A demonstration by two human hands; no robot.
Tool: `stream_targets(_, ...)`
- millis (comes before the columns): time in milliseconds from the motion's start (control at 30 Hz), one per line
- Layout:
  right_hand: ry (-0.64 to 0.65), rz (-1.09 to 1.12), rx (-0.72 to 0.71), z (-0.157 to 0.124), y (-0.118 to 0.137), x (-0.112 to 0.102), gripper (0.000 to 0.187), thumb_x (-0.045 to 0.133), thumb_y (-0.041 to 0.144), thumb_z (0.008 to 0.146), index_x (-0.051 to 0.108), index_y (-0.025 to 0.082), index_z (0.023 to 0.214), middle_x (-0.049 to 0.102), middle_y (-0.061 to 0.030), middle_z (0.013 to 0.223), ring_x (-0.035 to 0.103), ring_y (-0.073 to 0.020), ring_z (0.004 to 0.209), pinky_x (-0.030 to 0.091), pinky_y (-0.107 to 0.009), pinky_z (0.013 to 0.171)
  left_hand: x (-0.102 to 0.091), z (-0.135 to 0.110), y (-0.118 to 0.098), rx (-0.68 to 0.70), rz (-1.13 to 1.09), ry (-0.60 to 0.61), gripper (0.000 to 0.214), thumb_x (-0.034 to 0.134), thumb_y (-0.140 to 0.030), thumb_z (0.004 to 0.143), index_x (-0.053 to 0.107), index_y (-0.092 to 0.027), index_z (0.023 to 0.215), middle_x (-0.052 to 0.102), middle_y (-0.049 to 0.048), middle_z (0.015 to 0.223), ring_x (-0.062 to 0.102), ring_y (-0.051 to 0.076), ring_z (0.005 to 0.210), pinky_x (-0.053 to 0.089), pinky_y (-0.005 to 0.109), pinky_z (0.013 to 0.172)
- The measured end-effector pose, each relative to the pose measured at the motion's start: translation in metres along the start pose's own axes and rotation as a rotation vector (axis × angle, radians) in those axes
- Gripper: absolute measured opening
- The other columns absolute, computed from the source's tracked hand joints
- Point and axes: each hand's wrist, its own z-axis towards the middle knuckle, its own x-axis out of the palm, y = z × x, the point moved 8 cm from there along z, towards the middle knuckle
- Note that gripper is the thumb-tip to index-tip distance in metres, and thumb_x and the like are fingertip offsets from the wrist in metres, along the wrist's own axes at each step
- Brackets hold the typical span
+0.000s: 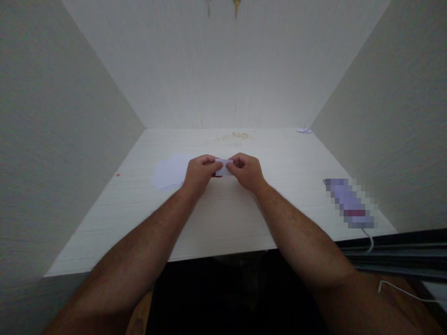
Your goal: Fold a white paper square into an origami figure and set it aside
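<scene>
A small folded piece of white paper point(223, 167) is held just above the white table point(223, 218), near its middle. My left hand point(199, 173) pinches its left end with curled fingers. My right hand point(247, 171) pinches its right end the same way. A hint of dark red shows under the paper between the hands. Both forearms reach in from the near edge.
A loose stack of white sheets point(170, 172) lies just left of my left hand. A pixelated purple object point(349, 202) with a white cable sits at the table's right edge. A small folded paper piece point(303, 130) rests in the far right corner. White walls enclose three sides.
</scene>
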Motion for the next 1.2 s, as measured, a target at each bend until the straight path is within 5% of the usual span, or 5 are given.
stream_targets(533, 0.009, 0.024, -0.19, -0.007, 0.019, 0.0, 0.015, 0.062, 0.022, 0.081, 0.076, 0.023, 0.089, 0.075, -0.0021, 0.086, 0.066, -0.0137, 0.075, 0.053, -0.029, 0.071, 0.002, -0.005, -0.001, -0.096, -0.118, 0.003, 0.017, 0.072, -0.026, 0.063, 0.068, -0.012, 0.071, 0.065, 0.0039, 0.068, 0.061, 0.013, 0.06, 0.053, 0.026, 0.054)
stream_targets(1200, 0.032, -0.027, -0.194, -0.005, 0.02, -0.001, 0.013, 0.063, 0.02, 0.075, 0.075, 0.021, 0.078, 0.072, -0.0005, 0.073, 0.06, -0.012, 0.065, 0.047, -0.026, 0.062, 0.001, -0.003, -0.005, -0.075, -0.066, 0.006, 0.018, 0.067, -0.026, 0.064, 0.069, -0.011, 0.074, 0.065, 0.0047, 0.067, 0.061, 0.014, 0.059, 0.052, 0.028, 0.056)
